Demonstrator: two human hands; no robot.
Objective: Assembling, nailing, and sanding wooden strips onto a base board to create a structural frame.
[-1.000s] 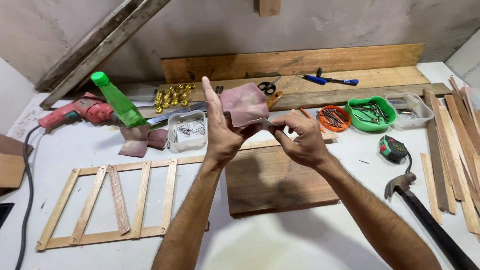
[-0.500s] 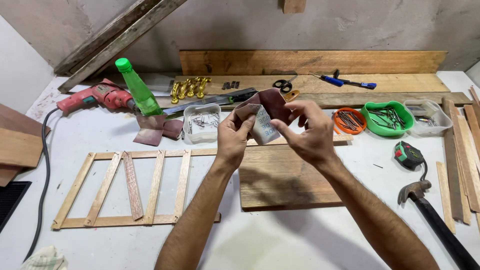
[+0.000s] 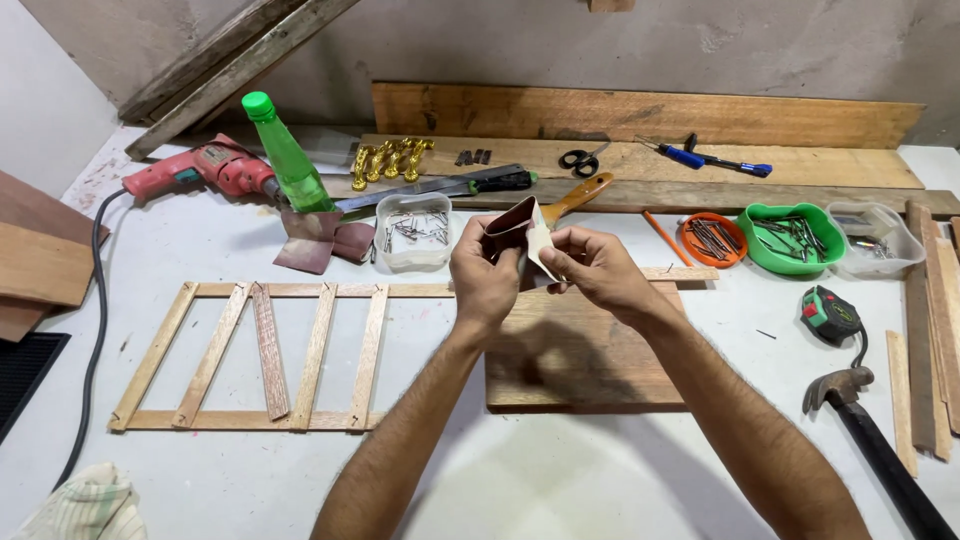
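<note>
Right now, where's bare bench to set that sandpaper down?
Free: near edge, between the slat frame and hammer, below the board. Also between board and tape measure. Crowded: back strip with drill, bottle, nail tubs. Both hands hold the sandpaper.

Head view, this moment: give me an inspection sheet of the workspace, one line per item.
Surface: white worktable, dusty.
Job's things: folded sandpaper sheet; wooden board beneath; slatted wooden frame.
Clutter: red drill, green bottle, trays of nails, hammer, tape measure, scissors.
Grippers: left hand and right hand both pinch the sandpaper.
Cables: drill cord runs down the left edge.
Surroundings: bare wall, leaning planks.
</note>
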